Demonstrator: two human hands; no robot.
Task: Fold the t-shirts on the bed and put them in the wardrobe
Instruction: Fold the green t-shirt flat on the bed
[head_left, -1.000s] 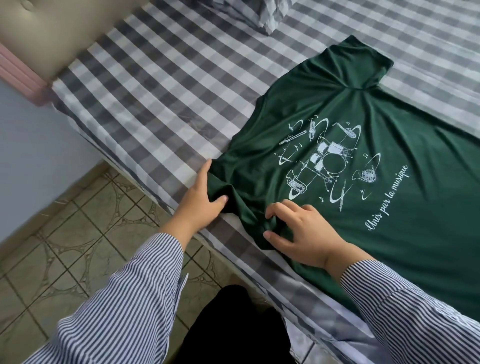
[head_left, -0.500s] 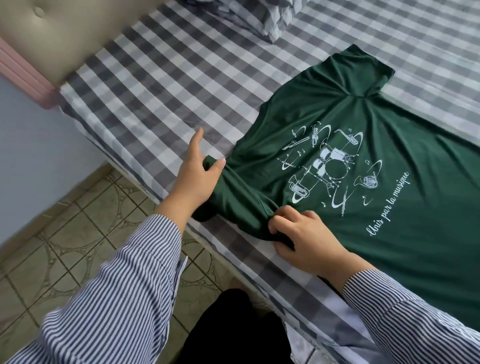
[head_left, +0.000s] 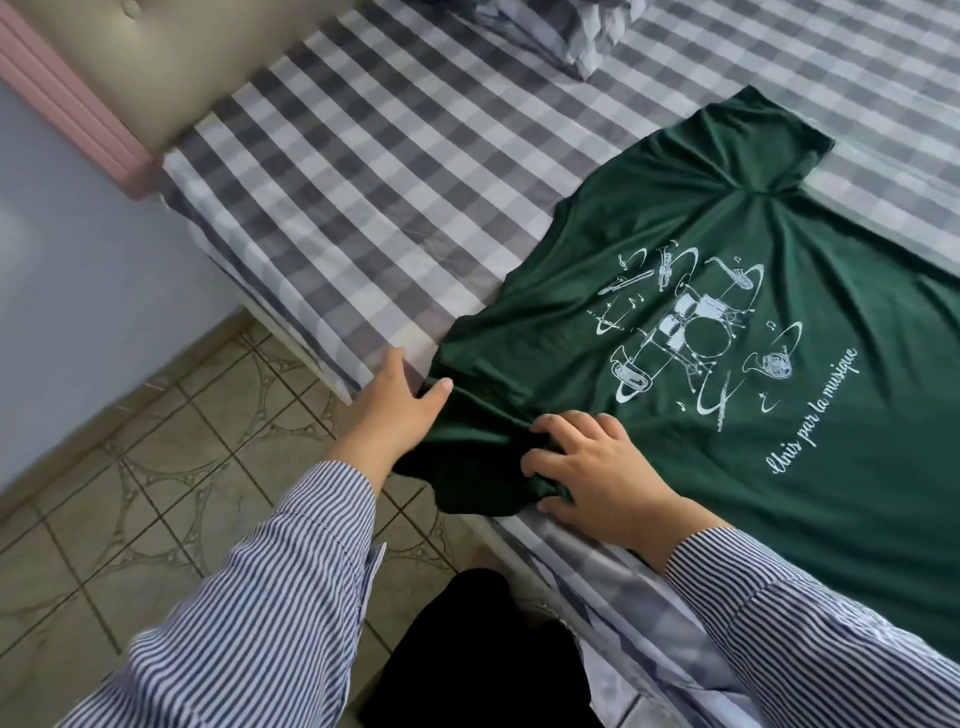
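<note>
vs 0.5 s back: near sleeve of the dark green cotton t-shirt with white instrument print (head_left: 701, 291) got dragged toward the bed edge and now bunched up, partly hanging over it. Left hand (head_left: 395, 410) dropped from the sheet to that edge, thumb pinching sleeve fabric, other fingers loose. Right hand (head_left: 597, 473) stayed clawed, fingertips gripping the same bunched fold. Shirt otherwise lay flat, print up, soft wrinkles near the far sleeve, on the grey-and-white checked bedsheet (head_left: 363, 182). Padded beige headboard (head_left: 171, 57), patterned floor tiles (head_left: 171, 467), both striped shirt cuffs visible.
</note>
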